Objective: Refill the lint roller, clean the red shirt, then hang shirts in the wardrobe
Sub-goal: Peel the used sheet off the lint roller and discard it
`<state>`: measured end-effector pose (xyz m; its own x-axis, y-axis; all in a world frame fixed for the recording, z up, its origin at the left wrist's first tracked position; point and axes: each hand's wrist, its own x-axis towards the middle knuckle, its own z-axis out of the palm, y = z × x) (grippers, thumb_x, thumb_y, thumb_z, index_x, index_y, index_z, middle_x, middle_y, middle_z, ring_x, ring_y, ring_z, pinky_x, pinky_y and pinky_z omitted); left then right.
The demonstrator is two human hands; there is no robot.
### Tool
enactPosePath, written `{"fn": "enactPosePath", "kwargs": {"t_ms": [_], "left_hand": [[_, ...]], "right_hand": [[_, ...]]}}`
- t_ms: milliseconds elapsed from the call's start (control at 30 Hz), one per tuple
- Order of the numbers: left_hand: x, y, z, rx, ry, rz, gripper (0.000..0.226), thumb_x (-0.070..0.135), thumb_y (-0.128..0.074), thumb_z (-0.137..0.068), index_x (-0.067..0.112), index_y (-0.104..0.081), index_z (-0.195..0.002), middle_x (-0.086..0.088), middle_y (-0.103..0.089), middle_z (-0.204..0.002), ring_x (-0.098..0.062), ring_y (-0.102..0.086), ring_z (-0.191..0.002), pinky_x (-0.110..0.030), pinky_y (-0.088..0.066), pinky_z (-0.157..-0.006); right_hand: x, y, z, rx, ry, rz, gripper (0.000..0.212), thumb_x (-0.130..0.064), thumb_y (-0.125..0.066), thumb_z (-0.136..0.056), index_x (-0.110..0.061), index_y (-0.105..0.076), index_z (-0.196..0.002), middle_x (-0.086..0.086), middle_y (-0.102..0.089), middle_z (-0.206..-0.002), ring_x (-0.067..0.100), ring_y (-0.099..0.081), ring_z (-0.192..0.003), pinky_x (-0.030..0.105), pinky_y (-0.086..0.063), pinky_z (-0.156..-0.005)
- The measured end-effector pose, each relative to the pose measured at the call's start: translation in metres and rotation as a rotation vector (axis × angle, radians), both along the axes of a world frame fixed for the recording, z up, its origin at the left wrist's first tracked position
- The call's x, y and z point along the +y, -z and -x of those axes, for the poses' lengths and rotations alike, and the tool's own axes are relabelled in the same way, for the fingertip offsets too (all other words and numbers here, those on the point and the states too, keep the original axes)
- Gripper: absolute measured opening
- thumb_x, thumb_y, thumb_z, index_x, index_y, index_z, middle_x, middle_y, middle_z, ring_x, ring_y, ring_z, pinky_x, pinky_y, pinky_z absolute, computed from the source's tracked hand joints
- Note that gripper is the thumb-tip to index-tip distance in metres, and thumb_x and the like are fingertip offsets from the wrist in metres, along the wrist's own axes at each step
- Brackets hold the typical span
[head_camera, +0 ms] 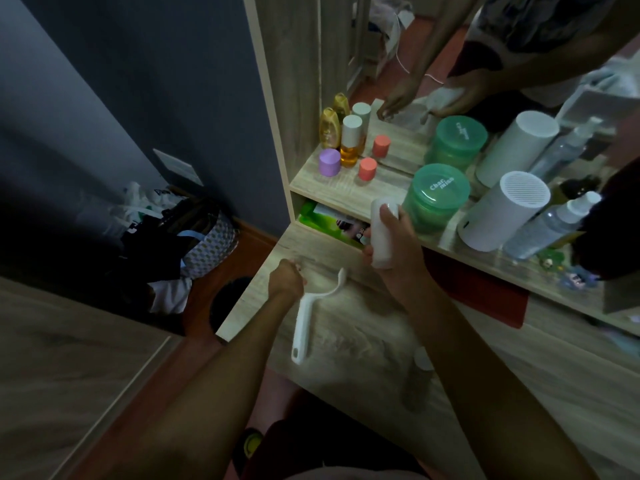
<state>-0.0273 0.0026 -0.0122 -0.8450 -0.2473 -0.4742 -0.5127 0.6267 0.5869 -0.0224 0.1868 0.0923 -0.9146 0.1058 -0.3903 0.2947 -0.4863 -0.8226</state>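
**Head view: the refill roll and the bare handle are not yet joined**

Head camera looks down on a pale wooden desk top (pixel 346 334), and we judge that we are in the first step of the task — refilling the lint roller. Our right hand (pixel 391 237) has its fingers curled around a white refill roll (pixel 381 233) and holds it upright above the far edge of the desk, near the green lidded jar (pixel 436 199) on the shelf. Our left hand (pixel 287 278) is at the left side of the desk, closed around the top of the white lint roller handle (pixel 304 317); its thin curved arm (pixel 334 284) points to the right and carries no roll, while the long grip end hangs toward us. The exact lie of the left fingers we cannot tell, because the hand is seen from the back.

Roll and handle arm are near each other but apart. The next move, as we judge it, calls for turning the roll so that its hollow end faces the tip of the arm, then sliding it on until it sits firmly — the left hand must keep the handle steady.

A small dark object with a white top (pixel 420 372) lies on the near right part of the desk; it is too blurred to name. We see no shirt clearly on the desk, so cleaning and hanging are still to come.
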Motion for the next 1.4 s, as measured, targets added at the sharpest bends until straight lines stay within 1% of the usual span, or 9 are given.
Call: {"fn": "enactPosePath", "kwargs": {"t_ms": [300,533,633,733,800,1000,1100,1233,1400], "left_hand": [[0.029,0.026,-0.012,-0.085,0.209,0.078,0.042,0.022,-0.052,-0.096,0.007,-0.047,-0.135,-0.019,-0.054,-0.129,-0.032,-0.053,-0.118,-0.035,-0.042,-0.097],[0.039,0.008,-0.018,0.060,0.066,0.138,0.045,0.028,-0.032,-0.103,-0.006,-0.060,-0.114,-0.023,-0.059,-0.118,-0.036,-0.051,-0.114,-0.037,-0.039,-0.093],[0.046,-0.022,-0.022,0.198,-0.033,-0.189,0.043,0.025,-0.035,-0.101,-0.003,-0.067,-0.095,-0.023,-0.067,-0.102,-0.035,-0.060,-0.100,-0.036,-0.046,-0.084],[0.055,-0.050,-0.023,0.000,-0.309,-0.798,0.051,0.038,-0.027,-0.103,0.008,-0.067,-0.098,-0.016,-0.068,-0.106,-0.028,-0.062,-0.102,-0.040,-0.049,-0.094],[0.056,-0.064,-0.023,-0.127,-0.473,-1.184,0.057,0.042,-0.023,-0.103,0.002,-0.063,-0.103,-0.020,-0.064,-0.104,-0.030,-0.061,-0.099,-0.036,-0.053,-0.082],[0.038,-0.080,-0.018,-0.213,-0.695,-1.657,0.057,0.046,-0.026,-0.102,0.000,-0.045,-0.131,-0.020,-0.069,-0.089,-0.028,-0.070,-0.072,-0.031,-0.058,-0.051],[0.029,-0.077,-0.020,-0.208,-0.707,-1.682,0.056,0.045,-0.026,-0.102,-0.001,-0.046,-0.128,-0.022,-0.072,-0.080,-0.029,-0.072,-0.065,-0.034,-0.057,-0.050],[0.014,-0.066,-0.020,-0.218,-0.765,-1.604,0.038,0.027,-0.045,-0.092,-0.006,-0.061,-0.098,-0.017,-0.068,-0.079,-0.024,-0.066,-0.063,-0.030,-0.057,-0.052],[-0.016,-0.041,-0.029,-0.162,-0.611,-0.978,0.014,0.004,-0.038,-0.052,0.016,-0.045,-0.053,0.002,-0.034,-0.048,-0.013,-0.031,-0.036,-0.020,-0.023,-0.044]], "right_hand": [[0.000,0.015,-0.016,-0.181,0.020,0.120,0.010,-0.033,-0.052,-0.095,-0.023,-0.054,-0.098,0.007,-0.052,-0.074,0.012,-0.046,-0.043,0.018,-0.038,-0.040],[-0.011,0.023,-0.013,-0.115,0.076,0.017,0.030,-0.032,-0.056,-0.092,-0.021,-0.049,-0.120,0.011,-0.052,-0.084,0.019,-0.049,-0.058,0.022,-0.042,-0.041],[-0.022,0.023,-0.012,-0.152,0.141,-0.032,0.048,-0.039,-0.054,-0.089,-0.019,-0.044,-0.131,0.015,-0.054,-0.094,0.021,-0.054,-0.066,0.024,-0.046,-0.044],[-0.037,0.025,-0.009,-0.142,0.212,-0.122,0.059,-0.039,-0.053,-0.078,-0.023,-0.041,-0.134,0.023,-0.053,-0.121,0.032,-0.056,-0.094,0.039,-0.053,-0.068],[-0.048,0.020,-0.010,-0.077,0.239,-0.202,0.049,-0.029,-0.054,-0.086,-0.025,-0.039,-0.133,0.016,-0.049,-0.131,0.029,-0.053,-0.106,0.043,-0.048,-0.086],[-0.069,0.014,-0.018,0.230,0.126,-0.475,0.049,-0.002,-0.060,-0.090,-0.004,-0.035,-0.132,-0.005,-0.044,-0.121,-0.014,-0.055,-0.098,0.006,-0.045,-0.076],[-0.075,0.014,-0.022,0.295,0.049,-0.550,0.048,-0.005,-0.064,-0.087,-0.006,-0.038,-0.127,-0.014,-0.048,-0.116,-0.021,-0.055,-0.094,0.008,-0.046,-0.075],[-0.074,0.012,-0.019,0.225,0.116,-0.420,0.042,-0.006,-0.064,-0.088,-0.016,-0.039,-0.121,-0.013,-0.050,-0.115,-0.001,-0.060,-0.098,0.022,-0.053,-0.082],[-0.053,0.018,-0.016,-0.072,0.104,-0.118,0.043,-0.020,-0.063,-0.090,-0.024,-0.038,-0.126,0.005,-0.048,-0.123,0.025,-0.058,-0.107,0.053,-0.054,-0.088]]}}
